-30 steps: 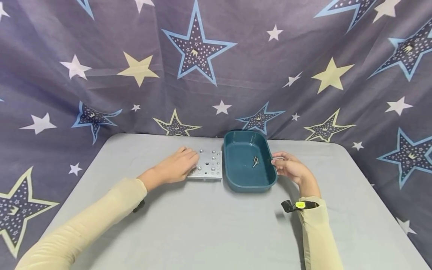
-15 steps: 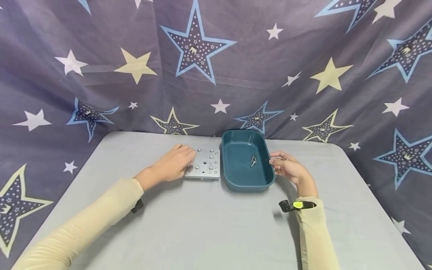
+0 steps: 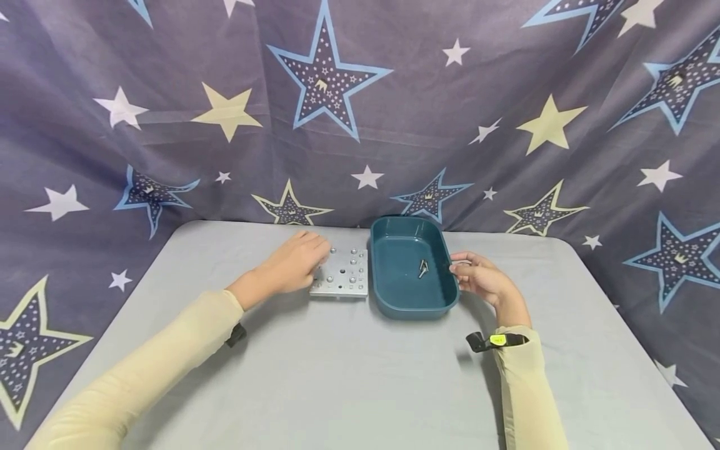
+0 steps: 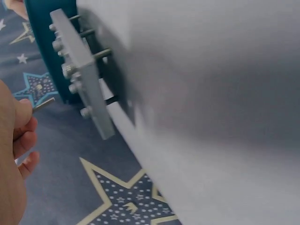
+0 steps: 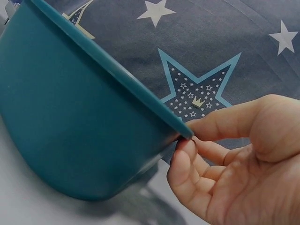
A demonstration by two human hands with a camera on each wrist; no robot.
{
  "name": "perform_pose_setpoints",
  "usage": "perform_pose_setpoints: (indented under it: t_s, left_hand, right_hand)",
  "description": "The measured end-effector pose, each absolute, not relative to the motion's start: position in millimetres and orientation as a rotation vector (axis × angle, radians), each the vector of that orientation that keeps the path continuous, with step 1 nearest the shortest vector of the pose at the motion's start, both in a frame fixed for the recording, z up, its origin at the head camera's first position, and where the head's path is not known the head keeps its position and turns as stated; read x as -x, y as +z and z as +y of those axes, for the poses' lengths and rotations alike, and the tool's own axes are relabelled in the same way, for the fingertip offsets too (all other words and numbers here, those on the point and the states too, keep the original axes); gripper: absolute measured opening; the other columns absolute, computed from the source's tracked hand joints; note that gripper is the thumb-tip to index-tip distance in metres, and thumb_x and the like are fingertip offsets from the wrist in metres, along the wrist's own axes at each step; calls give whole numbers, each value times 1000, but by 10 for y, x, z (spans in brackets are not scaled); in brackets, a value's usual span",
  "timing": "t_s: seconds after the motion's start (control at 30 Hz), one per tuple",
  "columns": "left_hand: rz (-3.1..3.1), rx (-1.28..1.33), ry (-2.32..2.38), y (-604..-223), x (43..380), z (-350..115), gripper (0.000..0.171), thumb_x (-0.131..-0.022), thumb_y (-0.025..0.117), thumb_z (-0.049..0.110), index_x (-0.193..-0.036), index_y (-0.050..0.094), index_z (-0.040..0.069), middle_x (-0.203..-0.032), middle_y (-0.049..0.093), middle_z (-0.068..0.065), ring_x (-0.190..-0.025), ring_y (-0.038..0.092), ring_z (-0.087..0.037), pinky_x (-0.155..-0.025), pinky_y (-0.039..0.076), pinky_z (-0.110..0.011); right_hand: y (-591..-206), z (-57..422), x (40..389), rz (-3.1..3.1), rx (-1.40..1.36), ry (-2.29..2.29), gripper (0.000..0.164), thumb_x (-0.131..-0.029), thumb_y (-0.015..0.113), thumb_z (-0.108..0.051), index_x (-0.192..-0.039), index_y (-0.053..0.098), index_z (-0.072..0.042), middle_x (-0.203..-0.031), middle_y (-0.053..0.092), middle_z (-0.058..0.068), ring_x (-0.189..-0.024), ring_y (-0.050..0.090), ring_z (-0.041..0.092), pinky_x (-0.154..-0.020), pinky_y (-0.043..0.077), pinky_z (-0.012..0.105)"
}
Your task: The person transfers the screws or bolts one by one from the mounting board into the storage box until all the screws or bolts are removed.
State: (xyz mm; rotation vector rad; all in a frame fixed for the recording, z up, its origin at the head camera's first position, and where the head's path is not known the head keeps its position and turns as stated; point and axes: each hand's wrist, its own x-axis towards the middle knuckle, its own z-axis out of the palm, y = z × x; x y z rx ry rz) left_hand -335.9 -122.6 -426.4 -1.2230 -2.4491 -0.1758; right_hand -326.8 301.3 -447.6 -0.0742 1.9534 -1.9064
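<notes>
My left hand (image 3: 295, 262) is raised just over the left end of a silver metal plate (image 3: 337, 284). Between its thumb and fingers it pinches a screw (image 4: 44, 104), whose thin shank sticks out in the left wrist view; the head is hidden in the fingers. Several screws (image 4: 69, 70) sit in the plate with their heads up, and shanks (image 4: 103, 54) poke out underneath. My right hand (image 3: 480, 278) grips the right rim of a teal plastic bin (image 5: 89, 108) between thumb and fingers. Inside the bin lie a few loose screws (image 3: 424, 269).
Bin and plate stand side by side on a grey-covered table (image 3: 360, 375), close to its back edge. Right behind that edge hangs a dark curtain (image 3: 360, 150) with a star print.
My left hand has risen a little from the plate's left end, with the screw in its fingers. The right hand stays at the bin's rim.
</notes>
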Motion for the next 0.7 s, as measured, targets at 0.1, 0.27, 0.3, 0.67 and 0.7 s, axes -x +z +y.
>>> perform_pose_setpoints:
  t_s: [0.1,0.27,0.3,0.67,0.7]
  left_hand:
    - [-2414,1236,-183,-4181,3380,-1162,37,-63,63,-11,-87,51,14,-79,51,1,-82,46,-21,-86,41,-39]
    - [-2369,1250,-192,-4056,3438,-1035,38,-61,59,-12,-87,48,14,-80,49,1,-80,43,-20,-81,39,-37]
    - [-2363,1253,-198,-4030,3448,-1008,38,-62,58,-12,-87,48,14,-80,49,1,-81,43,-21,-81,39,-37]
    - [-2409,1321,-53,-3780,3538,-634,29,-74,62,-3,-99,55,11,-91,55,-2,-88,47,-23,-86,42,-39]
    - [-2412,1336,-41,-3765,3542,-598,29,-75,62,-4,-99,55,10,-91,55,-2,-88,47,-23,-86,41,-39]
  right_hand:
    - [-4478,3019,3267,1955,74,-1906,28,-100,45,2,-127,40,-4,-78,60,-10,-69,55,1,-69,51,21]
    - [-4488,3025,3274,1964,74,-1900,29,-100,46,1,-128,40,-4,-79,61,-10,-69,56,1,-69,52,21]
    - [-4490,3024,3276,1965,73,-1899,29,-100,46,1,-128,40,-4,-79,61,-10,-69,56,1,-69,52,21]
    - [-4496,3025,3285,1982,57,-1893,28,-101,48,0,-128,40,-5,-76,55,-10,-68,51,2,-67,50,21]
    - [-4498,3024,3285,1983,57,-1892,28,-100,48,0,-128,41,-5,-75,55,-10,-68,51,2,-67,50,21]
